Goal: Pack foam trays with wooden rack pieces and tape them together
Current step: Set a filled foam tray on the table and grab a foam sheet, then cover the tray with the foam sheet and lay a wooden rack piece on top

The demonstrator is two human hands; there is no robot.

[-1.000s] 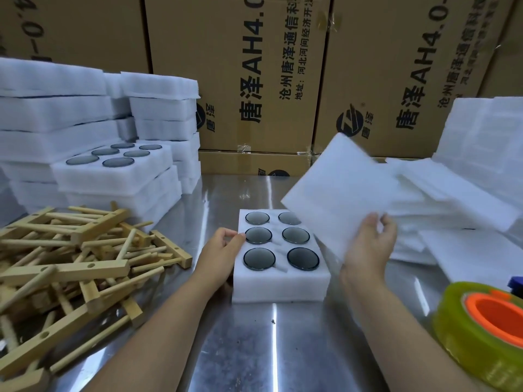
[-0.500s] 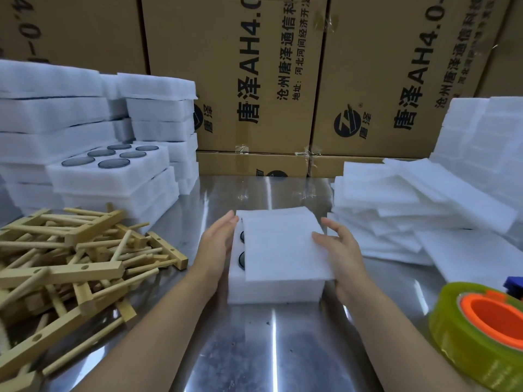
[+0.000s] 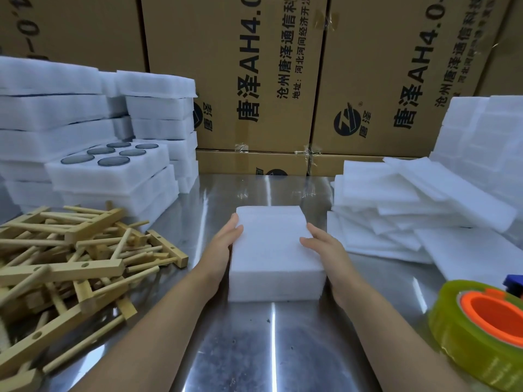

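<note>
- White foam at centre: the foam tray (image 3: 276, 258) sits on the steel table (image 3: 254, 349), a thick square block with a plain flat top.
- The left hand (image 3: 223, 244) and right hand (image 3: 325, 250) flank it, fingers straight and pressed flat on its sides, thumbs on the top edge.
- That's one tray between two hands.
- Far left, an open tray (image 3: 113, 176) shows six dark round discs, with a heap of wooden rack pieces (image 3: 70, 264) in front of it.
- One tape roll (image 3: 478, 335), yellowish with an orange core, lies near right.
</note>
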